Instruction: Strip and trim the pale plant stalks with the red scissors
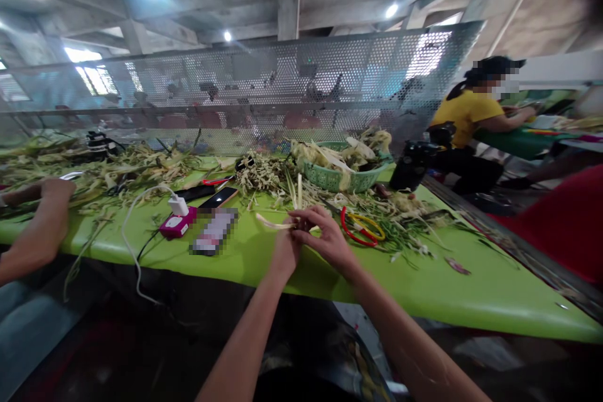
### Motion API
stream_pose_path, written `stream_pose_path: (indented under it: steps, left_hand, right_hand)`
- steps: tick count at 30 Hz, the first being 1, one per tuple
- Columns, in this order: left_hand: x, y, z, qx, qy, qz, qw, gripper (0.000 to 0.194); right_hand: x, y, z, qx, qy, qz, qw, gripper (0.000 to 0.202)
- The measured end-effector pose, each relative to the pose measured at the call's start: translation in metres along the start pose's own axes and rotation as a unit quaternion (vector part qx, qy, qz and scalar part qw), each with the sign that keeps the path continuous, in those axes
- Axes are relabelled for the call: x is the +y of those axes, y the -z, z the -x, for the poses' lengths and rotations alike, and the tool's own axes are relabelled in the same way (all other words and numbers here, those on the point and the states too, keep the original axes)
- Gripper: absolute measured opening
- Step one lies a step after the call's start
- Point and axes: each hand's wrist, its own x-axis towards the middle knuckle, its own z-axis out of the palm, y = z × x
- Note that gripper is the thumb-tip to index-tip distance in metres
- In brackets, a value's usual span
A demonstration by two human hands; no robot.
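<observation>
My left hand [285, 245] is closed around pale husk strips [273, 223], above the front part of the green table. One strip points out to the left, and another stands upright above my fingers. My right hand [327, 239] meets the left one, its thumb and fingers pinched at the same strips; the exact grip is partly hidden. Just right of it lie red and yellow loop handles [362, 231], which look like scissors, among green and pale scraps [405, 235].
A green basket [346, 181] of dry husks stands behind my hands, beside a black container [411, 166]. To the left are phones [214, 232], a magenta power socket [176, 224] with a white cable, and another person's arm [42, 220]. A perforated metal screen [235, 94] stands behind the table.
</observation>
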Motion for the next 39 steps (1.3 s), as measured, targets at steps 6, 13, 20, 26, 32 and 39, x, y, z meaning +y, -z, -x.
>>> stream_pose_path:
  steps: [6,13,20,26,32,39]
  left_hand:
    - [-0.008,0.001,-0.003,0.009,-0.033,-0.048,0.998,0.010]
    - [-0.006,0.012,-0.004,0.030,0.075,0.144,0.986,0.022]
    - [0.003,0.010,-0.003,0.030,0.110,0.312,0.943,0.022]
    - [0.009,0.009,0.001,0.042,0.138,0.315,0.938,0.029]
    - [0.001,0.013,-0.004,0.082,0.142,0.271,0.949,0.031]
    - [-0.005,0.015,-0.009,0.130,0.127,0.327,0.927,0.032]
  right_hand:
    - [0.000,-0.001,0.001,0.007,-0.001,-0.045,0.999,0.013]
    - [0.019,0.006,-0.003,0.113,-0.149,-0.236,0.954,0.022]
    - [0.019,0.005,-0.004,0.081,-0.188,-0.266,0.942,0.024]
    - [0.020,0.002,-0.004,0.073,-0.173,-0.208,0.960,0.026]
    - [0.020,0.003,-0.001,0.170,-0.006,0.106,0.980,0.044]
    - [0.006,-0.001,0.004,0.079,0.142,0.407,0.899,0.045]
